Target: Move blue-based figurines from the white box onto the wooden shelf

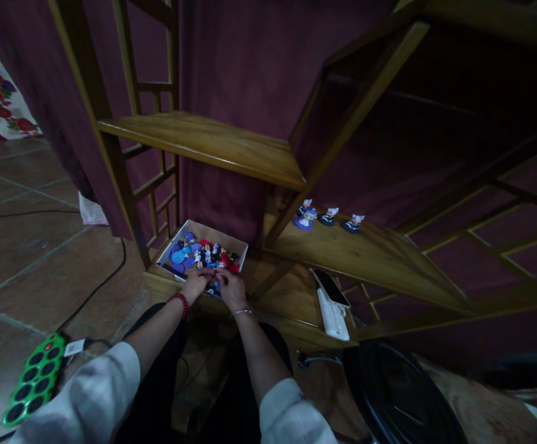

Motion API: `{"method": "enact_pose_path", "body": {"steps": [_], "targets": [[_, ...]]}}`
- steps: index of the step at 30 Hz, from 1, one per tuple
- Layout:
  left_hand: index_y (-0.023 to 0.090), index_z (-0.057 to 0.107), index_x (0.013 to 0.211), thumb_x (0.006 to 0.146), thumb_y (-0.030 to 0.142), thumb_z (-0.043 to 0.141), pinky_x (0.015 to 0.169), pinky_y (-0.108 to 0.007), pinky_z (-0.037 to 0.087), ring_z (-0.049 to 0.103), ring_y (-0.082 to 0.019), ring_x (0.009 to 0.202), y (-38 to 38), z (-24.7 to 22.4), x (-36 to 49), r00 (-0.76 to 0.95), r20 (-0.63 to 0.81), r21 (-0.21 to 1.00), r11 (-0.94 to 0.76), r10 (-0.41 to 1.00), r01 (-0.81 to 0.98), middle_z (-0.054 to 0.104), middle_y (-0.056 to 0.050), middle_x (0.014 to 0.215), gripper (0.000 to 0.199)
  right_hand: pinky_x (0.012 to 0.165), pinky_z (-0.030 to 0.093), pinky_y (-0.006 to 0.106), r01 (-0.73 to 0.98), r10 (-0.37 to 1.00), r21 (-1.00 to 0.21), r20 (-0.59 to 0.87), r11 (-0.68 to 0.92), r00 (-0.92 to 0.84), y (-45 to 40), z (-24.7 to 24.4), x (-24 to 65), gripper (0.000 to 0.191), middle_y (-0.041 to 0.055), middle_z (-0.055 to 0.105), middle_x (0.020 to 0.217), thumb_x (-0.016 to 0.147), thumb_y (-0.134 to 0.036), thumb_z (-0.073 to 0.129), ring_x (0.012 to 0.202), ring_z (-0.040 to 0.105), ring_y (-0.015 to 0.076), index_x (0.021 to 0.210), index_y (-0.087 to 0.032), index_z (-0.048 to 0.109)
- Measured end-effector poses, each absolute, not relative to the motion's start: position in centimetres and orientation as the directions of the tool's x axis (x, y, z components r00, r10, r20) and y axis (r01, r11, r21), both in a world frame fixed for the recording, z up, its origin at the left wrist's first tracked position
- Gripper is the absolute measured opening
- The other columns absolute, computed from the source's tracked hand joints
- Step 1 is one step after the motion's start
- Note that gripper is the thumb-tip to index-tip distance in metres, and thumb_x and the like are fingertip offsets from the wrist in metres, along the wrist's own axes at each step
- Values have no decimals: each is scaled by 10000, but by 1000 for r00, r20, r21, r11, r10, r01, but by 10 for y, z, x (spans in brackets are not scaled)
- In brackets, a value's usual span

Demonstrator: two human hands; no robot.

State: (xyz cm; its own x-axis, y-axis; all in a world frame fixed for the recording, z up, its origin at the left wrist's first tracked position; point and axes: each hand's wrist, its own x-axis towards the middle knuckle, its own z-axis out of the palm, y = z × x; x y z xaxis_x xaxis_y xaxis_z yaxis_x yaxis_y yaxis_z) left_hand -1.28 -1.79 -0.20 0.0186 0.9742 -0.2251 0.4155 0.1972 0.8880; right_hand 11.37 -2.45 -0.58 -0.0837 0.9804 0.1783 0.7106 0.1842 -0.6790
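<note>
A shallow white box (236,235) sits on the low wooden shelf, filled with several small figurines (203,251) and round blue and purple bases (178,256). Over the box's near edge, my left hand (196,283) has its fingers pinched together, a red bead bracelet on its wrist. Close against it, my right hand (231,288) is also pinched, with a thin bracelet on the wrist. The fingertips of both hands meet at a small dark item that is too small to make out.
Several figurines on round bases (328,216) stand on the wooden shelf (365,246) to the right. Below them a phone (330,287) rests against a white object (333,316). A black round stool (402,394) is at lower right, a green power strip (37,377) on the floor at left.
</note>
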Motion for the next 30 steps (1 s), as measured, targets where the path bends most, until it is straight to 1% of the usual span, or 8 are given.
{"method": "enact_pose_path", "body": {"steps": [2,4,7,10,14,17,23,30], "targets": [[113,606,986,746,209,431,761,-257,458,602,-152,860,-15,-1,-14,1,-241,940,233,971,250,667,-68,928,313,827,451,268,696,971,-688,230,206,-60,-20,-4,114,269,5,659,958,756,-153,473,887,604,145,964,-252,613],[111,625,937,739,215,433,759,-260,456,600,-155,849,-14,1,-18,-15,-239,940,235,971,247,669,-68,909,294,846,443,271,682,957,-690,284,243,-54,-17,-3,116,270,15,645,977,739,-135,470,912,588,144,940,-238,620],[145,652,840,737,213,411,732,-253,448,595,-154,798,-15,3,-25,45,-217,847,165,975,505,674,-38,836,270,841,446,257,654,934,-688,349,313,-80,-17,-2,119,273,18,631,951,719,-90,436,886,583,130,849,-221,637],[181,654,777,741,248,407,729,-240,428,582,-157,808,-20,5,-30,251,-167,716,-58,953,696,663,-19,848,258,829,448,241,649,925,-677,363,346,-115,-20,-3,124,277,19,622,917,699,-59,420,858,582,121,776,-208,642],[194,646,819,753,261,376,716,-275,418,587,-195,811,-25,6,-30,283,-201,485,-156,938,860,654,-61,825,287,807,448,245,712,948,-639,289,293,-130,-24,-4,131,290,24,623,905,720,-55,410,829,585,127,798,-210,642],[206,644,845,759,285,365,708,-299,423,585,-213,824,-23,6,-29,267,-229,393,-162,936,905,649,-76,868,302,784,445,258,780,966,-573,194,252,-169,-27,-4,131,275,26,629,915,740,-84,444,824,587,146,878,-231,631],[204,636,917,753,248,374,719,-295,426,581,-213,850,-16,2,-27,337,-232,450,-206,913,869,644,-75,916,312,765,426,286,874,962,-402,99,273,-255,-26,-1,123,280,54,594,991,749,-166,514,893,554,191,1005,-251,588],[185,586,1056,734,173,399,823,-276,399,550,-187,946,-11,2,-28,429,-190,650,-214,883,729,624,-57,1019,373,826,377,282,932,966,-258,27,254,-256,-24,4,115,195,63,546,1019,748,-192,530,990,479,192,930,-219,594]]}}
